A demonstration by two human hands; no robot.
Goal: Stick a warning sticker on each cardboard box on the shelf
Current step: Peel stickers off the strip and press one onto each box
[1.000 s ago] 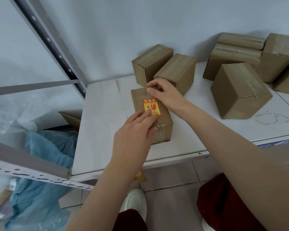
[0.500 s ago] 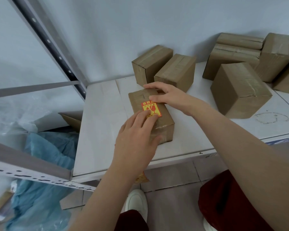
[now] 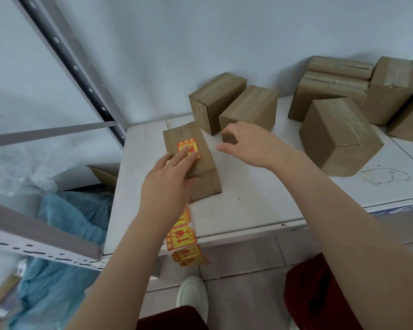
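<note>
Now left hand [image 3: 169,179] lies flat, pressing sticker [image 3: 188,148] onto box [image 3: 193,163]; right hand [image 3: 250,144] hovers open, empty.

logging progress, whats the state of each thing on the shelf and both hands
small brown cardboard box nearest the shelf edge: lying flat, stickered
red and yellow warning sticker: stuck on its top
left hand: flat, fingers pressing the sticker
right hand: open, off the box
strip of spare yellow stickers: hanging over the shelf edge
two brown boxes behind: taped shut, unstickered

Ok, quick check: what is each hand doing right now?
Left hand: open, fingers flat on the sticker on the box.
Right hand: open, empty, above the shelf.
</note>
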